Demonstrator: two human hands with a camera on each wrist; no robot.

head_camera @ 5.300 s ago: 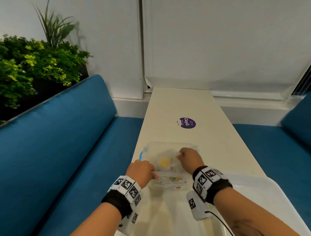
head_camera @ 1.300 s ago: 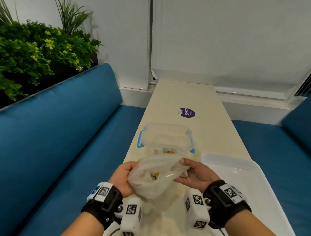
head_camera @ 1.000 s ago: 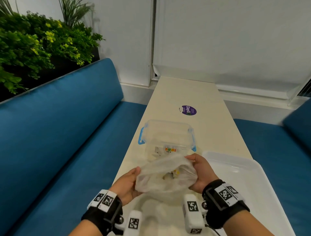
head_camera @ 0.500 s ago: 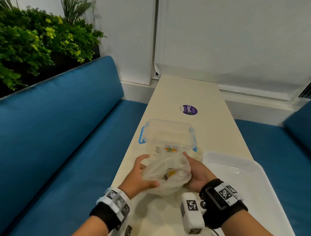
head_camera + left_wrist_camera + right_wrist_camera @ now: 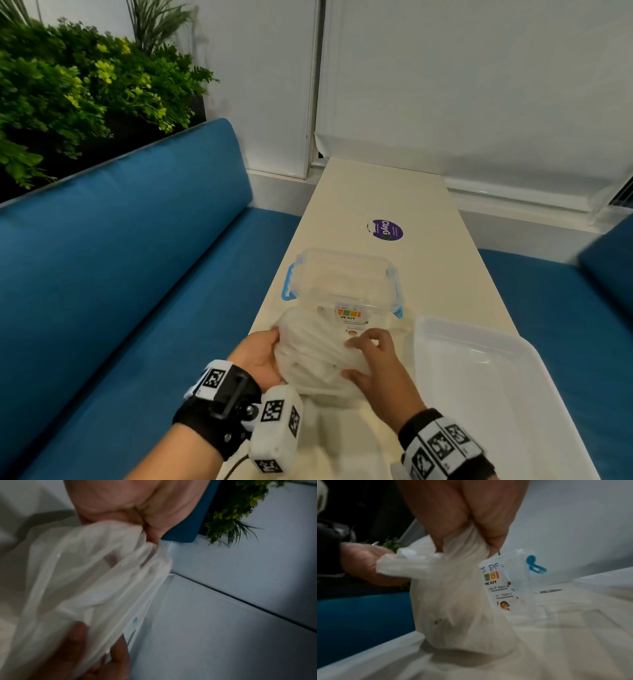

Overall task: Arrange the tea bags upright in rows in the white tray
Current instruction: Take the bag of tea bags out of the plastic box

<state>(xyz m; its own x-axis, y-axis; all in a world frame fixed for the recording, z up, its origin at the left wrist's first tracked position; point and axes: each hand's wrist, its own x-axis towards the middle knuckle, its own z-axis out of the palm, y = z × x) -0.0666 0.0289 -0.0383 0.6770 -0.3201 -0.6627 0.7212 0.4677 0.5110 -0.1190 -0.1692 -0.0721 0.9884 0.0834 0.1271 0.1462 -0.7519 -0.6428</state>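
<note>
A cloudy white plastic bag (image 5: 317, 356) sits on the cream table, held between both hands. My left hand (image 5: 258, 356) grips its left side, and in the left wrist view the bag (image 5: 82, 588) bunches under that palm. My right hand (image 5: 371, 359) pinches the gathered top of the bag (image 5: 458, 599). Faint shapes show through the plastic; I cannot make out tea bags. The white tray (image 5: 486, 394) lies to the right of my hands with nothing in it.
A clear plastic box (image 5: 342, 284) with blue clips and a printed label stands just beyond the bag. A purple round sticker (image 5: 386, 229) lies farther up the narrow table (image 5: 383, 192). Blue bench cushions (image 5: 120, 274) flank both sides; plants stand behind the left one.
The bag came out of the clear box and toward me. In the last second my hands turned it and my right hand shifted from its side to its gathered top.
</note>
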